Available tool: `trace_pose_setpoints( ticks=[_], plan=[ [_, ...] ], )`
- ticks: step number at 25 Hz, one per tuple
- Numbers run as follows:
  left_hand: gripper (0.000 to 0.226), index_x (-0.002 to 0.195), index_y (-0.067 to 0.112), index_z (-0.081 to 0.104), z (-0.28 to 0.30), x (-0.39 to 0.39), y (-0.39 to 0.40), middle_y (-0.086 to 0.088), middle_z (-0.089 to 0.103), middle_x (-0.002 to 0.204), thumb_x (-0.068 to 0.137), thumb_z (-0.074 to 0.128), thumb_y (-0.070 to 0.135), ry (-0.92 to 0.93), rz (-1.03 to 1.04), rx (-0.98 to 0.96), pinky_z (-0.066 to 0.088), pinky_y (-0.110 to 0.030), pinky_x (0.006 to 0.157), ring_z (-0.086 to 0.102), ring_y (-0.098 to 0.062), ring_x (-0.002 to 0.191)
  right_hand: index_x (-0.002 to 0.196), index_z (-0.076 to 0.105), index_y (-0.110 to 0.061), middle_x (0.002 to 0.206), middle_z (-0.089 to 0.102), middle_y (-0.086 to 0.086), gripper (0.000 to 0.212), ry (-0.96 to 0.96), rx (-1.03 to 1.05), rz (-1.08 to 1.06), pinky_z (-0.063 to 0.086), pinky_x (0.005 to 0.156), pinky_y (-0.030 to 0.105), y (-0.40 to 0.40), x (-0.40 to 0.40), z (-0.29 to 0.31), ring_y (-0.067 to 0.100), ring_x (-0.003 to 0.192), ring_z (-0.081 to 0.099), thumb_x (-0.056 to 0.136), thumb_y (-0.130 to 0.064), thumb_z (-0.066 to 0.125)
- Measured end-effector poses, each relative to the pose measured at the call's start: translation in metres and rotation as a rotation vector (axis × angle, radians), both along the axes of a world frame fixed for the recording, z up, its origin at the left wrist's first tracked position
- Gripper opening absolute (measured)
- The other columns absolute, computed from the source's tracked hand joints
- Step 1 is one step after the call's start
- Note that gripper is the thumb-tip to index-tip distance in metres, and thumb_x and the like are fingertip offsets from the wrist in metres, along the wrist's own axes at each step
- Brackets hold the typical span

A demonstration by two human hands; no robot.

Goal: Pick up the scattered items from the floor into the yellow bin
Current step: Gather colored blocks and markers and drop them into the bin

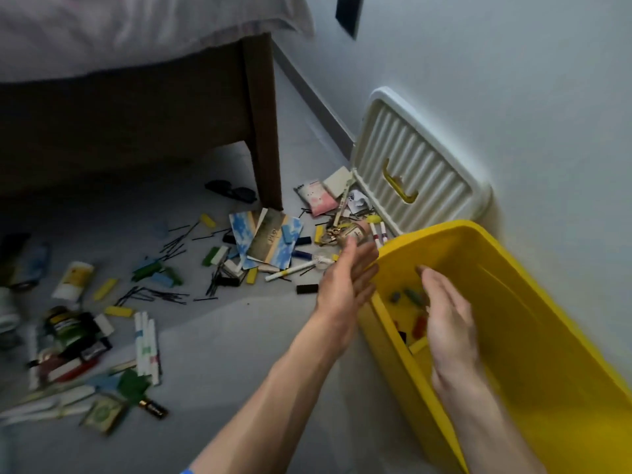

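While you look down through the head camera:
hands: both yours in view, two of them. left hand (345, 282) has straight fingers, holds nothing, hovers at the near-left rim of the bin. right hand (444, 313) is loosely spread, empty, over the bin's inside.
yellow bin (533, 323): one, on the floor against the wall, right of frame. long axis runs from lower right to upper left; open top faces you.
bin contents: a handful of small coloured pieces on the bottom, blurred, count unclear.
lid (417, 165): one, cream, ribbed, leaning on the wall just behind the bin.
scattered items (219, 268): many, spread on the floor left of the bin. too many thin black sticks to count.
white markers (147, 343): about four, side by side, pointing away from you.
bed (136, 97): one, upper left, leg standing beside the clutter.
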State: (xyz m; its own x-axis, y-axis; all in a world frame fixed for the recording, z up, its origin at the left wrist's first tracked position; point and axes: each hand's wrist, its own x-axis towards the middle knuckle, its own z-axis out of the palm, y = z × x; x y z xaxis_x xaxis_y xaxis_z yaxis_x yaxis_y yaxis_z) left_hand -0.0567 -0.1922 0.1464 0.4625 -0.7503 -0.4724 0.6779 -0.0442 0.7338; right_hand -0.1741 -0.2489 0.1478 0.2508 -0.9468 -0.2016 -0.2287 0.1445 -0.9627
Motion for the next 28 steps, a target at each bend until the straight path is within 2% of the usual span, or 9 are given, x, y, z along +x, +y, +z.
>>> trace_pose_setpoints(
  ticks=[3, 5, 7, 10, 13, 17, 22, 25, 28],
  plan=[
    [0.048, 0.124, 0.022, 0.063, -0.010, 0.032, 0.041, 0.005, 0.071, 0.118, 0.100, 0.035, 0.053, 0.012, 0.241, -0.004, 0.049, -0.031, 0.095, 0.066, -0.011, 0.109, 0.119, 0.064, -0.037, 0.115, 0.064, -0.024, 0.030, -0.062, -0.062, 0.231, 0.044, 0.088, 0.019, 0.037, 0.046, -0.006, -0.005, 0.109, 0.057, 0.094, -0.046, 0.052],
    [0.046, 0.121, 0.021, 0.064, -0.026, 0.058, 0.078, 0.003, 0.071, 0.116, 0.101, 0.034, 0.050, 0.035, 0.390, 0.035, 0.050, -0.029, 0.092, 0.066, -0.012, 0.109, 0.123, 0.062, -0.037, 0.114, 0.062, -0.029, 0.028, -0.072, -0.044, 0.418, 0.044, 0.085, 0.012, 0.070, 0.086, -0.017, -0.011, 0.109, 0.055, 0.097, -0.040, 0.052],
    [0.043, 0.120, 0.020, 0.065, -0.049, 0.081, 0.116, 0.000, 0.071, 0.117, 0.102, 0.037, 0.047, 0.053, 0.522, 0.116, 0.051, -0.032, 0.094, 0.065, -0.014, 0.109, 0.118, 0.059, -0.043, 0.105, 0.060, -0.038, 0.023, -0.055, 0.016, 0.605, 0.045, 0.077, 0.006, 0.106, 0.123, -0.033, -0.019, 0.102, 0.054, 0.098, -0.037, 0.053],
    [0.029, 0.111, 0.021, 0.068, -0.085, 0.105, 0.174, 0.000, 0.073, 0.108, 0.099, 0.047, 0.037, 0.002, 0.640, 0.319, 0.054, -0.032, 0.086, 0.068, -0.018, 0.101, 0.115, 0.058, -0.043, 0.103, 0.060, -0.031, 0.020, 0.035, 0.098, 0.808, 0.044, 0.081, 0.012, 0.148, 0.158, -0.070, -0.016, 0.097, 0.056, 0.097, -0.034, 0.054],
    [0.019, 0.108, 0.023, 0.065, -0.121, 0.129, 0.235, -0.003, 0.071, 0.106, 0.092, 0.058, 0.027, -0.257, 0.557, 0.786, 0.054, -0.035, 0.084, 0.066, -0.022, 0.094, 0.108, 0.065, -0.036, 0.106, 0.064, -0.022, 0.016, 0.188, 0.140, 0.946, 0.049, 0.084, 0.022, 0.178, 0.177, -0.105, -0.003, 0.100, 0.060, 0.095, -0.035, 0.056],
    [0.053, 0.134, 0.019, 0.045, -0.161, 0.152, 0.275, -0.007, 0.056, 0.126, 0.087, 0.061, 0.037, -0.704, 0.190, 1.283, 0.046, -0.038, 0.089, 0.054, -0.029, 0.113, 0.101, 0.067, -0.032, 0.098, 0.068, -0.019, 0.011, 0.372, -0.034, 1.184, 0.047, 0.065, 0.009, 0.202, 0.173, -0.138, -0.007, 0.082, 0.062, 0.092, -0.030, 0.059],
    [0.057, 0.138, 0.013, 0.033, -0.181, 0.176, 0.258, -0.014, 0.050, 0.129, 0.091, 0.054, 0.037, -0.883, -0.042, 1.283, 0.042, -0.042, 0.089, 0.047, -0.034, 0.116, 0.099, 0.067, -0.033, 0.096, 0.068, -0.019, 0.013, 0.531, -0.147, 1.291, 0.053, 0.077, 0.025, 0.194, 0.158, -0.154, -0.002, 0.080, 0.062, 0.090, -0.031, 0.058],
    [0.049, 0.136, 0.010, 0.032, -0.180, 0.182, 0.254, -0.016, 0.059, 0.117, 0.094, 0.048, 0.029, -0.747, -0.013, 1.243, 0.042, -0.035, 0.075, 0.059, -0.035, 0.103, 0.102, 0.067, -0.031, 0.098, 0.069, -0.013, 0.015, 0.555, -0.182, 1.293, 0.052, 0.078, 0.028, 0.192, 0.161, -0.155, 0.004, 0.083, 0.064, 0.090, -0.028, 0.058],
    [0.033, 0.121, 0.010, 0.043, -0.167, 0.182, 0.259, -0.014, 0.062, 0.105, 0.095, 0.045, 0.029, -0.546, 0.214, 1.084, 0.046, -0.031, 0.067, 0.062, -0.030, 0.088, 0.107, 0.063, -0.031, 0.097, 0.067, -0.011, 0.019, 0.517, -0.261, 1.314, 0.051, 0.076, 0.029, 0.205, 0.172, -0.159, 0.009, 0.083, 0.063, 0.090, -0.027, 0.056]
  ],
)
